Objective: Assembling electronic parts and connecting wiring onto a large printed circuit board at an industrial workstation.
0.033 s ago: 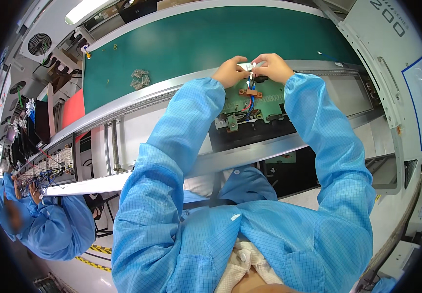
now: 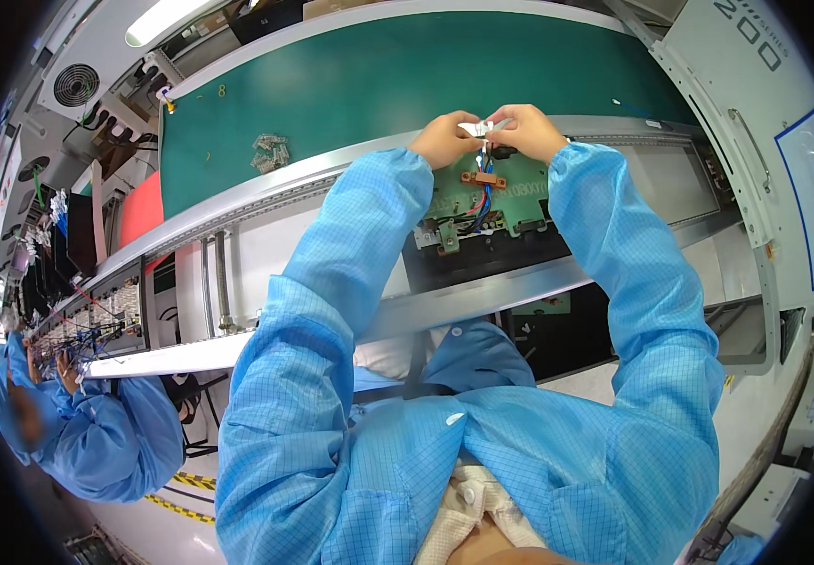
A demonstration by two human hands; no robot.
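At the far rail, my left hand (image 2: 445,139) and my right hand (image 2: 529,133) meet with thumbs and fingertips pinched. Between them is a small white connector (image 2: 484,128) at the end of a wire bundle, gripped from both sides; its finer shape is partly hidden by the fingers. Red, blue and black wires (image 2: 486,200) run from there down through an orange-brown clamp block (image 2: 484,179). Beneath them lies a green circuit board (image 2: 517,196), seated in a black carrier (image 2: 501,261) between the metal rails.
A green mat (image 2: 360,80) covers the bench beyond the rail, with a heap of small metal parts (image 2: 270,153) on it. A red sheet (image 2: 141,210) lies to the left. A co-worker in blue (image 2: 115,438) sits at far left beside wired boards. A white machine cabinet (image 2: 755,94) stands right.
The white connector between my fingertips has tilted slightly, and my right fingers have shifted a little. Both arms otherwise stay in place.
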